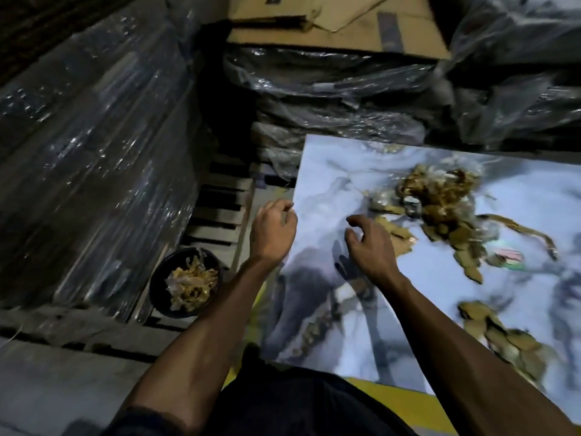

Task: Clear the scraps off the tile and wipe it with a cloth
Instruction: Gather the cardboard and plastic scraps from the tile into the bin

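A large glossy tile (327,171) with a grey-blue marbled pattern lies in front of me. A heap of brown and gold scraps (440,202) sits near its far middle. A second clump of scraps (503,338) lies at the near right. My left hand (273,229) hovers at the tile's left edge, fingers loosely curled, holding nothing that I can see. My right hand (371,243) is over the tile just left of the big heap, fingers spread and empty. No cloth is in view.
A black bucket (157,284) partly filled with scraps stands on the floor to the left of the tile. Plastic-wrapped stacks (94,152) rise on the left and behind. Flattened cardboard (330,23) lies on the far stack. A wooden pallet (220,199) shows between them.
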`<state>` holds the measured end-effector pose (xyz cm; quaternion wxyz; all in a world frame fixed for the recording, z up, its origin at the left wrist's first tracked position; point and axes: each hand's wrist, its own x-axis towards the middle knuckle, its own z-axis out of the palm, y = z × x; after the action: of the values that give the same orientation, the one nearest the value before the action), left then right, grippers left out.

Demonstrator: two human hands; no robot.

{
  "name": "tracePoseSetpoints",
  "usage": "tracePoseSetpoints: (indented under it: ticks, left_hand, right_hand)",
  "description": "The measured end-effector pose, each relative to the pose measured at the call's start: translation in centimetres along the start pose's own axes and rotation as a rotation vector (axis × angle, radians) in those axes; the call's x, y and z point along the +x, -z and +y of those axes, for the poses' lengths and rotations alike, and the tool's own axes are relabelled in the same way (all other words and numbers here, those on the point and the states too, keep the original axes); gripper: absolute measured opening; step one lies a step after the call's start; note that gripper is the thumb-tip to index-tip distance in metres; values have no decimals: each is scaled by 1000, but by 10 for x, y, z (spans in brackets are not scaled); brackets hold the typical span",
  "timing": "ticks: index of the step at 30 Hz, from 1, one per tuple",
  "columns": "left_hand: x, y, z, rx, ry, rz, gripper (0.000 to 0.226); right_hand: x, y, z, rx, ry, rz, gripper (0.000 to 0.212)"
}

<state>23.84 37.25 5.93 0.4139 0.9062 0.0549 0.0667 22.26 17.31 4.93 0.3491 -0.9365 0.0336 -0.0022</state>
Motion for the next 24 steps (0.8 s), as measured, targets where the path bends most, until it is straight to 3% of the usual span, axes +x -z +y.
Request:
tracePoseSetpoints:
  ticks: [6, 9, 12, 15, 21, 24]
  left_hand:
    - [-54, -73, 52, 78, 21, -151, 34]
    - [-75, -102, 58, 114, -6, -246, 49]
    - [-93, -127, 57, 168, -9, -338, 71]
    - [-103, -149, 56, 297, -15, -418, 76]
    - [-112, -183, 69, 487, 9, -518, 72]
    - [-111, -198, 77, 541, -45, -488, 84]
  right_hand:
    - [-46, 80, 104, -53, -22, 36, 42]
    - [-68, 109, 153, -87, -60, 66, 51]
    - [-93, 133, 195, -124, -108, 127, 47]
    - [-125, 140, 230, -151, -150, 175, 53]
    - [-162, 119, 247, -284, -231, 123, 65]
    - [-159, 100, 235, -422, -241, 66, 65]
